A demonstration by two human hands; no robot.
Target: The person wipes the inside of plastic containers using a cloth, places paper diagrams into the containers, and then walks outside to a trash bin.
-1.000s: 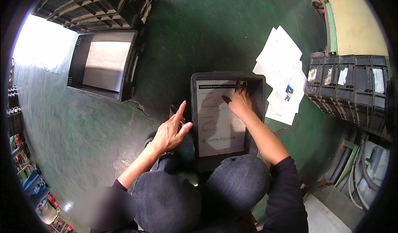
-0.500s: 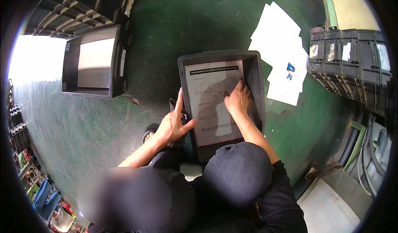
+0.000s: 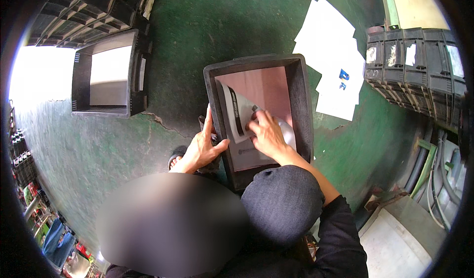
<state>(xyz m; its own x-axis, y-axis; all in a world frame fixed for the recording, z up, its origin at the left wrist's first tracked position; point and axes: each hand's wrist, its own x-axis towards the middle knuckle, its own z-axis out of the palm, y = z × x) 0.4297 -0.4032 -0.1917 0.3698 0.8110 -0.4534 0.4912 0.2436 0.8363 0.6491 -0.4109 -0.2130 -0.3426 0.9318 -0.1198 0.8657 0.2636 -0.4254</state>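
A black plastic crate (image 3: pixel 298 87) stands upright before my knees. Inside it, a printed paper sheet (image 3: pixel 236 111) is curled over toward the left, its upper part lifted off a pinkish flat layer (image 3: pixel 269 87). My right hand (image 3: pixel 267 138) reaches into the crate, its fingers bent and closed on the lifted edge of that sheet; the fingertips are partly hidden. Against the crate's left wall rests my left hand (image 3: pixel 200 150), index finger stretched along the outside and thumb pointing to the rim.
Several white papers (image 3: pixel 326 36) lie overlapping on the green floor to the right. A black crate (image 3: pixel 132 75) lies at the left, below bigger black crates (image 3: pixel 94 11). More dark crates (image 3: pixel 419 70) line the right side. Pipes and hoses (image 3: pixel 439 179) are at the lower right.
The printed sheet lay flat before; its upper right part is now peeled up and folded leftward, baring the pinkish layer. My right hand moved left and closed on it. My left hand stayed put.
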